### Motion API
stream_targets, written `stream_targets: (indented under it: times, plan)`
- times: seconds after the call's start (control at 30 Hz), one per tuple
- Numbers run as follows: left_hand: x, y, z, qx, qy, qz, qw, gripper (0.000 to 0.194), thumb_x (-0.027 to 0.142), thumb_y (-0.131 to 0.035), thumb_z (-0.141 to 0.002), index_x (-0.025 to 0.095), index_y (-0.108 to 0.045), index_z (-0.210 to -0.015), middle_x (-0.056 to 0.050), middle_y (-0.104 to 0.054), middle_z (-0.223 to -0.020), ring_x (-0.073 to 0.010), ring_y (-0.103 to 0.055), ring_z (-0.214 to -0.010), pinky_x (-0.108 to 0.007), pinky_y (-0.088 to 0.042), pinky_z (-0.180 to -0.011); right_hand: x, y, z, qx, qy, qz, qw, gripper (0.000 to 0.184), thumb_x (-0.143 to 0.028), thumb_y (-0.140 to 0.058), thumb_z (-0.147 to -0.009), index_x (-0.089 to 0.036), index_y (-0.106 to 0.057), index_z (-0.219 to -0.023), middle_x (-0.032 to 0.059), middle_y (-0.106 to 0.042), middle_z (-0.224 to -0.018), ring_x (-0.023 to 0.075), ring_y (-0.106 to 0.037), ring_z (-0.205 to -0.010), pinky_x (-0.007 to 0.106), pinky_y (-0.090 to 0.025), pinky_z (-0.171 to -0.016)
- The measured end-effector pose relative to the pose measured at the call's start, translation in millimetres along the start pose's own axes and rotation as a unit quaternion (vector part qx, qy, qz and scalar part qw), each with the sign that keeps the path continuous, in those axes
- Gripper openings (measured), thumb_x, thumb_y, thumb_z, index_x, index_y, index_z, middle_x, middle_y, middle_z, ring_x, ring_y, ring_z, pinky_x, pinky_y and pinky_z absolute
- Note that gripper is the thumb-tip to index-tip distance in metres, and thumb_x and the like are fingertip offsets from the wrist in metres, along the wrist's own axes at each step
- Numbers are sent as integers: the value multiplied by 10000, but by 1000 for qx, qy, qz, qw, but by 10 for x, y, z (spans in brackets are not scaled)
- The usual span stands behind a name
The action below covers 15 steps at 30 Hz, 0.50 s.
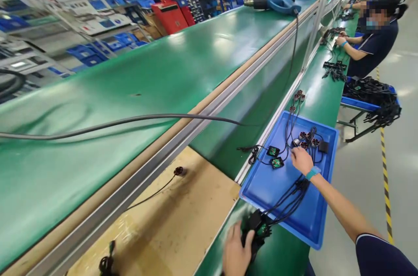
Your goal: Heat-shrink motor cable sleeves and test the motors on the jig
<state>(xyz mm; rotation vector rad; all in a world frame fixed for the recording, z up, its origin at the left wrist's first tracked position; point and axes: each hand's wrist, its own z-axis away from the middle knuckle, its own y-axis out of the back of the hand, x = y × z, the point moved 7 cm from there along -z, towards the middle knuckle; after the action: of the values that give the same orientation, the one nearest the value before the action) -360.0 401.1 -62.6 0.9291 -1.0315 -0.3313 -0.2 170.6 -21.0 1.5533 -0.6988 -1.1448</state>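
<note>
At the bottom, my left hand [235, 250] is closed around a bundle of black cabled parts [256, 226], with a bit of green circuit board showing. Black cables [287, 204] run from it up into a blue tray [321, 241]. My right hand [302, 160], with a teal band at the wrist, is over the tray, fingers curled together. What they pinch is hidden. Just beyond the fingertips lie several small round motors [303, 136] and a black block [323, 146]. To the hand's left are two square green circuit boards [277, 163] with black cables.
Motors [299, 95] lie past the tray's far edge. A heat gun [274, 1] rests on the raised green belt [156, 75], which a grey cable [146, 117] crosses. A cardboard sheet [176, 215] holds a cabled motor [179, 171]. Farther along, a co-worker [375, 45] works near a full blue bin [362, 102].
</note>
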Motion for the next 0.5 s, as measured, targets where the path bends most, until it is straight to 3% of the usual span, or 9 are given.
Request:
stream_targets:
  times: [0.07, 0.13, 0.27, 0.37, 0.5]
  plan:
    - [88, -257, 141, -42, 26, -14, 999, 729, 521, -566, -824, 97, -501, -1413, -197, -669, -1280, -347, -631, -1205, -457, -524, -1009, 413, 152, 8, 72, -57, 30, 995, 285, -167, -413, -933, -145, -619, -1128, 142, -606, -1085, 256, -533, -1051, 337, -433, -917]
    - [91, -330, 207, -43, 42, -23, 998, 799, 502, -583, -800, 73, -435, -1457, -218, -661, -1290, -371, -629, -1206, -468, -529, -981, 880, 287, -33, 109, -122, 56, 985, 393, -105, -413, -872, -93, -582, -1227, 183, -591, -1152, 288, -506, -1096, 381, -412, -965]
    - [-58, -188, 219, -10, 90, 33, 995, 533, 427, -528, -810, 186, -592, -1282, -134, -768, -1050, -351, -740, -935, -412, -581, -764, 1643, 437, -286, 90, -178, 63, 978, 563, -62, -413, -800, 67, -481, -1344, 270, -580, -1192, 318, -514, -1116, 416, -382, -1004]
    - [-215, 24, 273, 41, 146, 90, 984, 401, 411, -524, -795, 273, -632, -1156, -43, -787, -885, -311, -753, -782, -376, -571, -673, 1805, 398, -527, 65, -136, 45, 988, 630, -75, -428, -804, 45, -429, -1422, 260, -560, -1288, 312, -504, -1186, 414, -370, -1053]
    - [-396, 338, 462, 170, 221, 132, 951, 360, 404, -544, -714, 276, -644, -1036, -19, -771, -805, -293, -746, -794, -365, -583, -675, 1632, 134, -718, 11, -38, 20, 999, 633, -176, -526, -843, -69, -460, -1464, 209, -464, -1457, 315, -403, -1350, 430, -323, -1144]
